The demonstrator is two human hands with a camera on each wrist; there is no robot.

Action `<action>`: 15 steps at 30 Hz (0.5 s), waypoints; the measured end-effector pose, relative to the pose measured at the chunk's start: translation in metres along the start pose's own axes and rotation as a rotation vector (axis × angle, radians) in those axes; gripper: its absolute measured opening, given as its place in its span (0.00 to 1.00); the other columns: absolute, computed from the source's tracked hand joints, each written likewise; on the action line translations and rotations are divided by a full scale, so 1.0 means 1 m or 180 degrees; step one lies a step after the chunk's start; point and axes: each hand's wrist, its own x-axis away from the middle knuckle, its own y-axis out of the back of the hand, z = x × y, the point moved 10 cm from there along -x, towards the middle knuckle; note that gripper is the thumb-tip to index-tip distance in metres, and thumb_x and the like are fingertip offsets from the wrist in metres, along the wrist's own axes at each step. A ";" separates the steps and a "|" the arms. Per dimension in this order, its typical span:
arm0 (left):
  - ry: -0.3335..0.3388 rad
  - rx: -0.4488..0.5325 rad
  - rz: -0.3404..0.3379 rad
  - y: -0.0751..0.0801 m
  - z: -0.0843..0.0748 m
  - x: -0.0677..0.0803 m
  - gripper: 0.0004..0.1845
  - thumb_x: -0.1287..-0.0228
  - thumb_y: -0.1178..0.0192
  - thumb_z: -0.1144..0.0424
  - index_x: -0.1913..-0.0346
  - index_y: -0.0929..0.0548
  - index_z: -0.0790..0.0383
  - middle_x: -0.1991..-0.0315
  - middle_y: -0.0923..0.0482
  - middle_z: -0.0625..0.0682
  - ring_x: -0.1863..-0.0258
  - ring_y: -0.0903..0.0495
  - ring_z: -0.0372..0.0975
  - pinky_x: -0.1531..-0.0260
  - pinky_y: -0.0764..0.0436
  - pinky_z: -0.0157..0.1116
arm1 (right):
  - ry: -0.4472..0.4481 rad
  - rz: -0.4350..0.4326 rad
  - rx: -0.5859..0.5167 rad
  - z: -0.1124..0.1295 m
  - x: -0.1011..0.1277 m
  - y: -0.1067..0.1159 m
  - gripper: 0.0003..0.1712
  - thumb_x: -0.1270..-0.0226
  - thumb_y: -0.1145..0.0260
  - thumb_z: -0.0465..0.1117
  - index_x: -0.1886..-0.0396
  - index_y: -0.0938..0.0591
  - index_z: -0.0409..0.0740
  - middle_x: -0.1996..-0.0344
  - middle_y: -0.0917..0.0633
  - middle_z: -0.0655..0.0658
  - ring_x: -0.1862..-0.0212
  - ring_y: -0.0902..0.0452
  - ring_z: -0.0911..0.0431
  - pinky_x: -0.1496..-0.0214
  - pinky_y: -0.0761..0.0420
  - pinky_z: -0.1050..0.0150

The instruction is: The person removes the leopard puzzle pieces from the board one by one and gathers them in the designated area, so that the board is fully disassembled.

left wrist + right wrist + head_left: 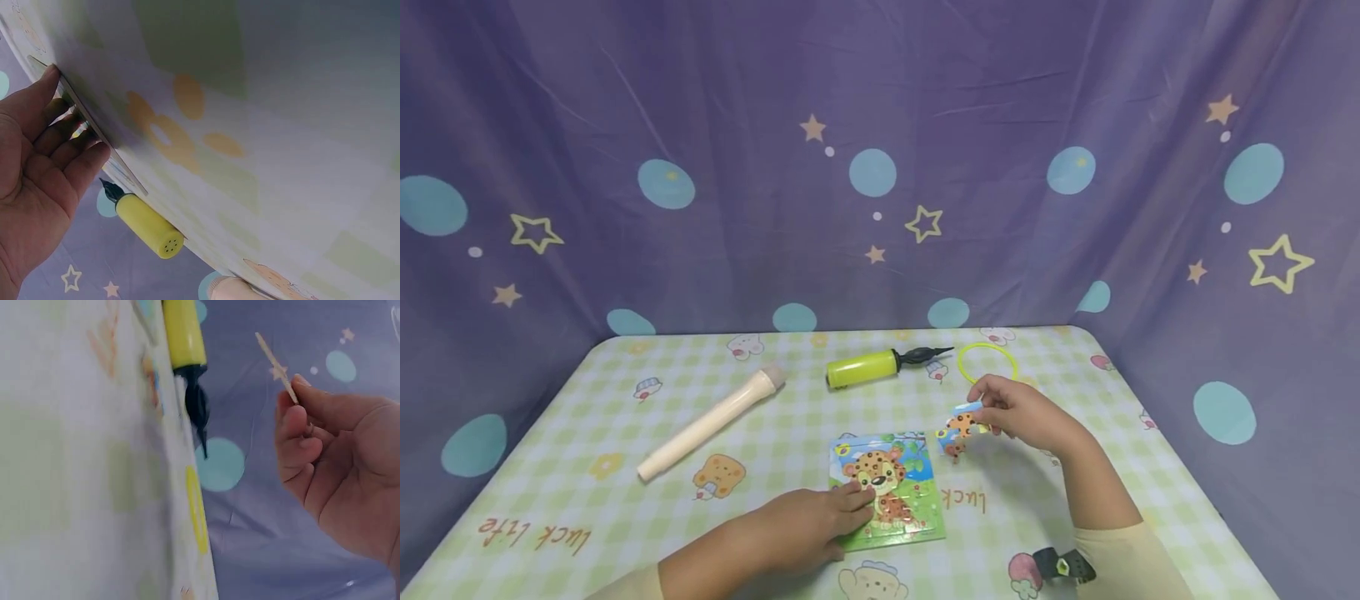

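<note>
- Clearly mid-assembly, judging by the layout: left hand (pixel 808 527) lying flat, fingers straight, pressing down on the near-left corner of the square cardboard leopard jigsaw board with green border (pixel 895 492).
- Seen from the left wrist view, fingertips (pixel 84 169) resting along the board's thin edge (pixel 94 131), steadying rather than gripping.
- Right hand (pixel 1022 412) raised just off the table, up and to the right of the board, pinching a small flat puzzle piece with orange and blue print (pixel 962 421) between thumb and fingers; the same piece showing edge-on in the right wrist view (pixel 275 365).
- Possibly a second loose piece (pixel 953 448) lying just beneath the held one, beside the board; too small to confirm.
- Beyond the right hand: yellow cylindrical hand pump with black nozzle (pixel 880 365) and thin yellow-green plastic ring (pixel 987 360). Off to the far left: long cream plastic tube (pixel 711 422).
- Next move, as a judgement: turning the held piece to match the printed picture, carrying it leftward over the board, and lowering it flat into its gap while keeping the board pinned.
</note>
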 end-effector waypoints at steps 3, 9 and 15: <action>0.0025 0.0049 0.0017 0.000 0.000 0.001 0.33 0.34 0.38 0.51 0.28 0.32 0.51 0.25 0.39 0.48 0.27 0.37 0.43 0.38 0.24 0.39 | -0.0088 0.0050 -0.0098 -0.014 0.001 -0.001 0.09 0.28 0.38 0.42 0.52 0.24 0.45 0.73 0.22 0.43 0.74 0.25 0.39 0.73 0.22 0.53; 0.0074 0.0116 0.0063 -0.002 0.003 0.002 0.33 0.35 0.38 0.51 0.28 0.32 0.50 0.25 0.39 0.47 0.26 0.38 0.43 0.38 0.25 0.39 | -0.0377 0.0099 -0.0153 -0.042 0.001 -0.004 0.10 0.30 0.37 0.37 0.53 0.25 0.38 0.75 0.22 0.42 0.76 0.22 0.44 0.69 0.19 0.50; 0.0064 0.0097 0.0051 -0.003 0.004 -0.001 0.33 0.34 0.39 0.51 0.27 0.33 0.49 0.24 0.40 0.46 0.26 0.39 0.43 0.37 0.25 0.40 | -0.0600 0.0106 -0.0160 -0.065 0.002 -0.005 0.10 0.32 0.36 0.35 0.55 0.25 0.37 0.74 0.21 0.41 0.77 0.20 0.47 0.72 0.17 0.53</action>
